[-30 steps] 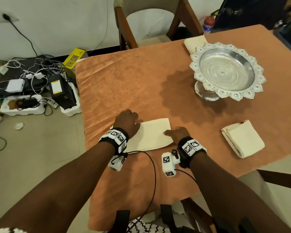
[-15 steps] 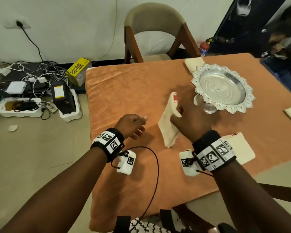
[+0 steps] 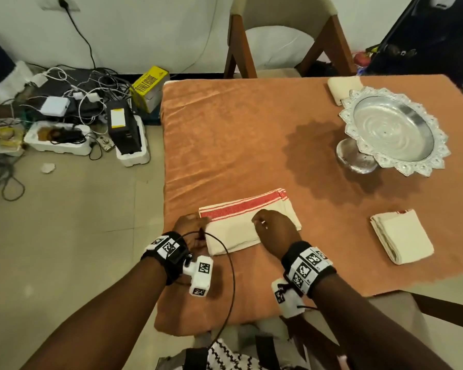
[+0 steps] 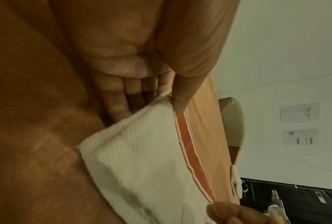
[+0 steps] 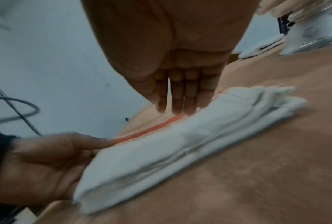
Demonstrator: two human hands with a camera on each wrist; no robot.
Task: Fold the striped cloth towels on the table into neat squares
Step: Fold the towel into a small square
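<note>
A cream towel [image 3: 233, 233] with a red stripe along its far edge lies folded in a long rectangle near the table's front left. My left hand [image 3: 195, 222] holds its left end: the thumb [image 4: 180, 97] lies on the striped corner and the fingers are under the edge. My right hand [image 3: 265, 222] rests on the middle of the towel, and its straight fingers [image 5: 178, 97] press down beside the stripe. In the right wrist view the towel [image 5: 180, 145] shows several stacked layers.
A folded cream towel [image 3: 401, 236] lies at the front right and another [image 3: 341, 89] at the far edge. A silver footed tray [image 3: 439, 156] stands at the right. A chair [image 3: 284, 12] is behind the orange-covered table [image 3: 238, 129]. Cables and boxes [image 3: 64, 102] litter the floor on the left.
One second ago both hands pressed a plain cream fold. Then my right hand lifted the towel off the table. Now it lies flat, stripe showing, with both hands on it.
</note>
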